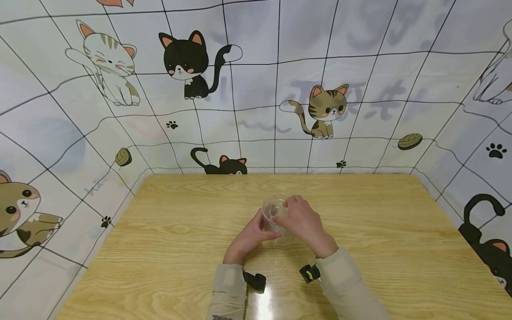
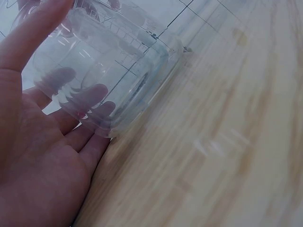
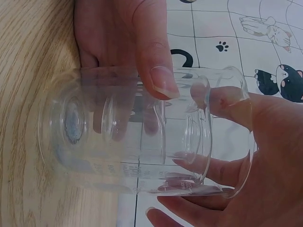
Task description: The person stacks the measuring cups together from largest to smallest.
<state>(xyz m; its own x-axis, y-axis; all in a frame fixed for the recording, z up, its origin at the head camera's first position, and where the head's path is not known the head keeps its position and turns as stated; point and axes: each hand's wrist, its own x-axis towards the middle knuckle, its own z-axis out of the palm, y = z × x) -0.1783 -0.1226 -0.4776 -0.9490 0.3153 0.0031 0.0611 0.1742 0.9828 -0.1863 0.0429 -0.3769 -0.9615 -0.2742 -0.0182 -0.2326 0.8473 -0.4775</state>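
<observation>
A clear glass beaker (image 1: 283, 236) with graduation marks stands upright on the table. Inside it sits a smaller clear glass beaker (image 3: 182, 127), its rim below the outer one's. My left hand (image 1: 250, 235) holds the outer beaker's wall, thumb on the near side and fingers beyond, seen through the glass in the left wrist view. From above, my right hand (image 1: 306, 222) reaches in at the mouth. Its thumb and a finger pinch around the small beaker's upper part, while other fingers stay outside the large wall. Reflections partly hide the exact contact.
Both beakers are on a light wooden table (image 1: 180, 249). A white cloth backdrop (image 1: 256, 89) with a grid and cartoon cats stands behind the table and along both sides. Black wrist bands (image 1: 255, 282) with cameras sit below both hands.
</observation>
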